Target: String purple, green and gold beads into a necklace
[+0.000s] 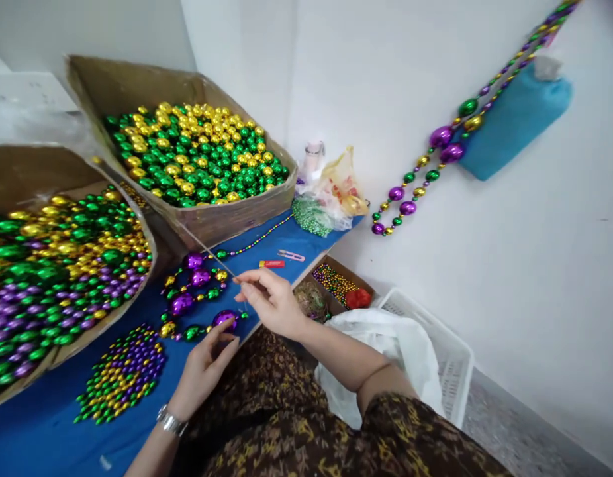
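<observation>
My right hand is closed in a pinch on a thin, straight pale strand, either a thread or a needle. The strand slants up and left toward the cardboard boxes. Below it, my left hand has loosely bent, parted fingers at the lower edge of a large purple bead; whether they touch it is unclear. This bead belongs to a curved string of purple, gold and green beads on the blue tablecloth. A small green bead lies just beyond the purple one, beneath my right hand.
Two cardboard boxes of loose beads border the work area. A bead pile lies at left. A red lighter and pink thread snips lie behind my right hand. A finished-looking necklace hangs by the wall; a white basket stands below.
</observation>
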### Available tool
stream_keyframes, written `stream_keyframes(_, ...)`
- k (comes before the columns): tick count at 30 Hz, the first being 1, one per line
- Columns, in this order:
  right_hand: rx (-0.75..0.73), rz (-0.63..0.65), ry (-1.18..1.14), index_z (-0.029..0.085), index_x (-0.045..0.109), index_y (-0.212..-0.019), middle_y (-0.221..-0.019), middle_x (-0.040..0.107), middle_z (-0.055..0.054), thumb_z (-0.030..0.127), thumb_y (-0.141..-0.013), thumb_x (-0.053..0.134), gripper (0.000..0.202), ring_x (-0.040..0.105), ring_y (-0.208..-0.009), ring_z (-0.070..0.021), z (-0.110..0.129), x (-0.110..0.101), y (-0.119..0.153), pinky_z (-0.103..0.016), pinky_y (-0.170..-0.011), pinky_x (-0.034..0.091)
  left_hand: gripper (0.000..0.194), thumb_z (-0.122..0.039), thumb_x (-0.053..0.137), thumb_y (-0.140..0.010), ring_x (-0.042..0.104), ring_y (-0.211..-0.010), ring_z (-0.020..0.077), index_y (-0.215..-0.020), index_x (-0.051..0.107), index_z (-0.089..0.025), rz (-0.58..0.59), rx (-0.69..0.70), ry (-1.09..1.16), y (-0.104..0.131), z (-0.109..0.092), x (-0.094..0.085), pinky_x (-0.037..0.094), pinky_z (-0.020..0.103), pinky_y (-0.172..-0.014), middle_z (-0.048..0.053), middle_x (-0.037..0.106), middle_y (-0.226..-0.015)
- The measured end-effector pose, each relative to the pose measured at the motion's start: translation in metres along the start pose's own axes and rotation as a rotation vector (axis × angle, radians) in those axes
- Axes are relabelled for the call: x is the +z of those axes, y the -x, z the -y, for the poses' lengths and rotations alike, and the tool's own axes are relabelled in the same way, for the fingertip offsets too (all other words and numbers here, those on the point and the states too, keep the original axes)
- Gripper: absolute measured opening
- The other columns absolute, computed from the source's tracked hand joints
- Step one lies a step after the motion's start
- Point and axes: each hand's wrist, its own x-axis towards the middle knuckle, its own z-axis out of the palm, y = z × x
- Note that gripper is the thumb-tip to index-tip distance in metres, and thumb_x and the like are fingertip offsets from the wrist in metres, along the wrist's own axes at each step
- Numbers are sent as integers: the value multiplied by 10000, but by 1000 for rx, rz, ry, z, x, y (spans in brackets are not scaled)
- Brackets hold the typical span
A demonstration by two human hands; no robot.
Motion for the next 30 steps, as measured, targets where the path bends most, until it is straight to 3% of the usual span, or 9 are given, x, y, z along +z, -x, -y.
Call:
stream_keyframes(11, -23, 11, 62, 220, 562, -1105, -1051, 620, -37, 417, -934, 455, 282, 701, -772, -117, -4, -6, -5, -238, -683, 561, 613, -574, 719, -637, 662, -933, 271, -1138, 628, -233, -36, -132, 132, 32, 20, -12, 559, 382, -839, 51, 701, -1027)
stream_keyframes(16, -49, -23, 42, 234, 575, -1081, -1061, 629, -34, 416, -928, 459, 264, 695, -779, -110, 4, -7, -6, -245, -690, 560, 479, -552, 706, -680, 673, -835, 221, -1008, 675, -205, -140, -178, 188, 43, 19, -18, 558, 325, -786, 41, 705, -955)
stream_keyframes(22, -77, -103, 40, 227, 597, -1044, -1040, 644, -36, 395, -907, 509, 235, 681, -785, -110, 5, -7, -4, -276, -746, 565, 496, -485, 764, -655, 680, -827, 192, -1029, 682, -170, -206, -197, 478, 60, 6, -19, 541, 315, -817, 72, 719, -913)
stream_keyframes(30, -100, -93, 101, 225, 595, -1072, -1035, 655, -47, 358, -909, 522, 223, 679, -828, -121, -11, -6, -5, -290, -757, 561, 394, -425, 757, -691, 654, -705, 132, -989, 679, -179, -289, -201, 542, 74, 20, -24, 519, 232, -652, 37, 694, -836)
